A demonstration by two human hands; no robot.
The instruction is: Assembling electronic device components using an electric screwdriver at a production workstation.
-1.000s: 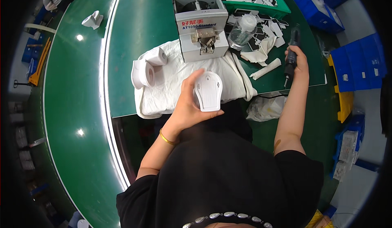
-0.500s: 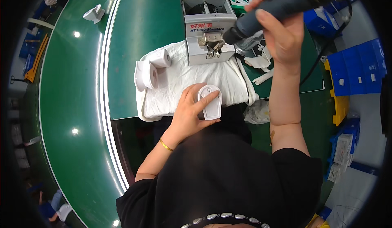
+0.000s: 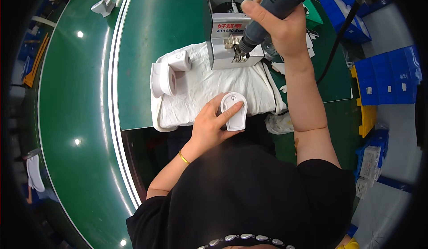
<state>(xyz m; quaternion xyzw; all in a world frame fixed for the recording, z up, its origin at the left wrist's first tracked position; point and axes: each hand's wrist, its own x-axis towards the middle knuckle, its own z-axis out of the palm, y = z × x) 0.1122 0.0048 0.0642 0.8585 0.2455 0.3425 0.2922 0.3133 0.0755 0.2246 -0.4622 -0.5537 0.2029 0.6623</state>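
Note:
My left hand (image 3: 213,123) grips a white plastic housing (image 3: 236,118) near the cloth's front edge, its hollow side up and my index finger lying across it. Screw holes show near its rounded end. In my right hand (image 3: 285,28) is a dark electric screwdriver (image 3: 272,8), tilted, its tip down at the metal outlet on the front of a grey screw feeder (image 3: 216,48). Whether a screw sits on the tip is too small to tell. Left on the white cloth (image 3: 200,86) lies another white plastic unit (image 3: 165,77) with a round part and a small perforated block.
A green conveyor belt (image 3: 76,106) runs along the left with a white part (image 3: 103,6) on it. The screwdriver's black cable (image 3: 341,37) hangs on the right. Blue bins (image 3: 388,76) stand at the far right. White scraps lie beside the feeder.
My right hand has moved left and slightly up, bringing the screwdriver's tip down to the feeder's outlet. My left hand still holds the housing, with nearly the same pose.

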